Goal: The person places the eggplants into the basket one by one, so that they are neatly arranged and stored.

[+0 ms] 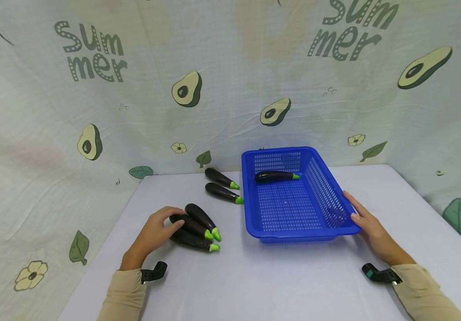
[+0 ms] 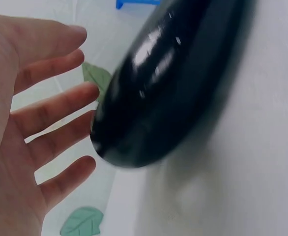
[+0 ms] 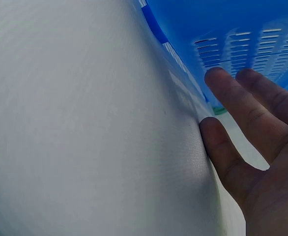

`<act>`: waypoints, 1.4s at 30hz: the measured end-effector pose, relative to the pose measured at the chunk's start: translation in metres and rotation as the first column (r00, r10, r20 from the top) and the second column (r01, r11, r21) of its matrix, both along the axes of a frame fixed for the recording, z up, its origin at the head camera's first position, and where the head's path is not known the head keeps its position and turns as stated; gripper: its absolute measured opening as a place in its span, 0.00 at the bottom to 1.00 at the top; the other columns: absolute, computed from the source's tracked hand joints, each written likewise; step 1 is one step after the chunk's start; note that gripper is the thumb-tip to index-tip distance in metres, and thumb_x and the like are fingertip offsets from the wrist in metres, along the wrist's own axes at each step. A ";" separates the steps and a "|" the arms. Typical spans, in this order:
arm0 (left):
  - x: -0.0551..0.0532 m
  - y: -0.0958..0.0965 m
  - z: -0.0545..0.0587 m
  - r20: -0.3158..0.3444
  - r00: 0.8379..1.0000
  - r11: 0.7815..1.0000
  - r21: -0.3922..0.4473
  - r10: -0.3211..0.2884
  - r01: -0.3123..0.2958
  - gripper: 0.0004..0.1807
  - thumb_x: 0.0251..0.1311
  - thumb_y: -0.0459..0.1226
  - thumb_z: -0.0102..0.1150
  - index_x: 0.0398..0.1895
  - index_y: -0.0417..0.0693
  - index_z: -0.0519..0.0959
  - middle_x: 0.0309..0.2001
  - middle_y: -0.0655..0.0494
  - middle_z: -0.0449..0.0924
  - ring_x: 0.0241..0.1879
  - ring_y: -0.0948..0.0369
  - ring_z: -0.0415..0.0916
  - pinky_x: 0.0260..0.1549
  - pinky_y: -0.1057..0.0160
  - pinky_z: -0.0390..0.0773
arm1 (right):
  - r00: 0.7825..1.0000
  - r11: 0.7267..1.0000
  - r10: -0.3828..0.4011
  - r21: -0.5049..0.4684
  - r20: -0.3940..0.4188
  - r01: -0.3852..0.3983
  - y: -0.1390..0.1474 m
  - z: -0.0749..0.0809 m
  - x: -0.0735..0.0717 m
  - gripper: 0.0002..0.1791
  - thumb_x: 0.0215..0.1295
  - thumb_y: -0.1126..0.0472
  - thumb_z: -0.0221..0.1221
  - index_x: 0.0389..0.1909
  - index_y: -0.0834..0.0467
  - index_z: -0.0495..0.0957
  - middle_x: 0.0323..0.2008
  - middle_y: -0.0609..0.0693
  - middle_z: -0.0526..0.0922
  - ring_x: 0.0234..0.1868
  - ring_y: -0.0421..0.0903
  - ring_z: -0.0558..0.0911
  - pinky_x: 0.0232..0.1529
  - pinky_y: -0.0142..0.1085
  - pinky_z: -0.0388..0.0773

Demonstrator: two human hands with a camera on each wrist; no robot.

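Note:
Three dark purple eggplants with green stem ends lie side by side on the white table: a rear one (image 1: 200, 216), a middle one (image 1: 192, 226) and a front one (image 1: 191, 240). My left hand (image 1: 159, 228) is at their rounded ends, thumb and fingers spread around the middle one. In the left wrist view an eggplant (image 2: 168, 88) looms large beside those fingers; whether they touch it I cannot tell. My right hand (image 1: 375, 232) rests against the right side of a blue plastic basket (image 1: 302, 234), its fingers (image 3: 252, 108) fairly straight near the slotted wall.
Inside the basket, near its back, lies another eggplant (image 1: 275, 177). Two more, an upper eggplant (image 1: 219, 177) and a lower eggplant (image 1: 221, 191), lie just left of the basket. A cloth printed with avocados (image 1: 187, 89) hangs behind the table (image 1: 230, 285).

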State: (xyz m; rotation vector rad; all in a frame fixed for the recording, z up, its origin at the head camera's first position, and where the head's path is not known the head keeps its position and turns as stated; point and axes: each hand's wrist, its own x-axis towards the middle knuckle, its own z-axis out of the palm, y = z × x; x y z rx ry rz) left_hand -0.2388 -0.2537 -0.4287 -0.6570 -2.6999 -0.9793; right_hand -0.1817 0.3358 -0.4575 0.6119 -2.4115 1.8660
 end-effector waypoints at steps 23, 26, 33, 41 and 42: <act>0.014 -0.021 -0.018 -0.077 0.997 0.999 -0.017 0.028 -0.030 0.14 0.56 0.38 0.74 0.46 0.52 0.86 0.52 0.56 0.77 0.57 0.51 0.68 0.54 0.43 0.69 | 1.000 1.000 -0.004 0.023 -0.010 0.005 0.000 0.001 -0.001 0.32 0.82 0.59 0.35 0.82 0.47 0.40 0.80 0.56 0.38 0.66 0.26 0.60 0.55 0.20 0.65; 0.016 -0.022 -0.019 -0.071 0.997 0.999 -0.024 0.029 -0.030 0.13 0.56 0.39 0.74 0.45 0.54 0.86 0.50 0.59 0.77 0.54 0.53 0.70 0.52 0.44 0.70 | 1.000 1.000 -0.005 0.026 -0.001 0.005 0.000 0.002 -0.001 0.32 0.82 0.59 0.35 0.82 0.46 0.39 0.80 0.56 0.37 0.67 0.27 0.59 0.55 0.19 0.64; 0.019 -0.026 -0.018 -0.004 1.000 1.000 -0.021 0.009 -0.010 0.13 0.58 0.42 0.72 0.47 0.55 0.86 0.48 0.63 0.78 0.53 0.55 0.73 0.53 0.44 0.72 | 0.999 0.999 -0.026 0.032 0.026 0.025 0.000 0.001 0.000 0.32 0.82 0.57 0.35 0.82 0.44 0.40 0.80 0.54 0.38 0.67 0.26 0.59 0.56 0.19 0.64; 0.021 -0.031 -0.019 0.102 0.995 1.000 -0.017 0.005 -0.004 0.16 0.61 0.45 0.70 0.51 0.56 0.84 0.49 0.62 0.79 0.53 0.55 0.76 0.54 0.44 0.75 | 0.999 0.999 -0.034 0.043 0.034 0.033 0.000 0.002 0.000 0.31 0.82 0.56 0.35 0.81 0.42 0.40 0.81 0.50 0.37 0.67 0.26 0.57 0.56 0.19 0.62; 0.021 -0.031 -0.019 0.113 0.994 1.000 -0.020 0.002 0.000 0.17 0.61 0.46 0.70 0.52 0.56 0.84 0.49 0.62 0.79 0.53 0.55 0.76 0.54 0.45 0.75 | 0.999 0.999 -0.033 0.041 0.034 0.032 0.000 0.002 0.000 0.31 0.82 0.56 0.35 0.81 0.42 0.40 0.81 0.51 0.37 0.67 0.26 0.57 0.55 0.19 0.62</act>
